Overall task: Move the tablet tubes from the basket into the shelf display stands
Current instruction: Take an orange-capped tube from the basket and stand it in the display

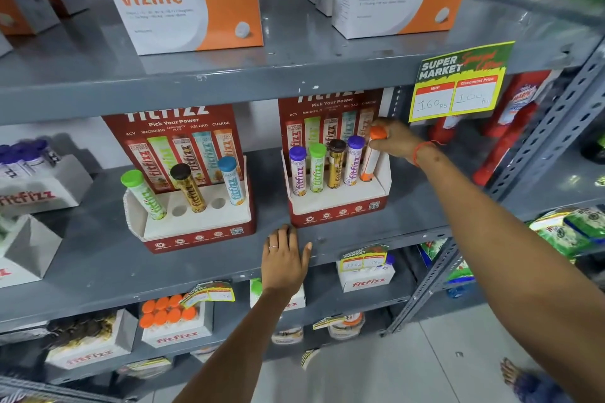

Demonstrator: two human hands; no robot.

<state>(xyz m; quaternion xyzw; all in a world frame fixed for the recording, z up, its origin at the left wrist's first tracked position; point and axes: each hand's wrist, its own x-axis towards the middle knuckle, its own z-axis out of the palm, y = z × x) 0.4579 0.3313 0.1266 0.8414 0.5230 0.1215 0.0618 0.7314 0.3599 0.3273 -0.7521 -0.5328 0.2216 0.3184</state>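
Observation:
Two red-and-white display stands sit on the middle grey shelf (pixel 98 258). The right stand (pixel 340 203) holds several upright tubes, among them a purple-capped one (pixel 298 170). My right hand (pixel 396 139) grips the cap of an orange-capped tube (pixel 370 162) whose foot is in the stand's rightmost hole. The left stand (pixel 193 222) holds a green-capped tube (pixel 144 195), a brown-capped tube (pixel 188 188) and a blue-capped tube (pixel 232 180), with two empty holes between them. My left hand (pixel 284 258) lies flat on the shelf edge between the stands. The basket is out of view.
Orange-and-white boxes (pixel 183 0) stand on the shelf above. A yellow price tag (pixel 458 85) hangs from that shelf's edge beside my right hand. White boxes of tubes (pixel 175 321) fill the lower shelf. Red bottles (pixel 510 127) stand to the right. A foot (pixel 514 373) shows at bottom right.

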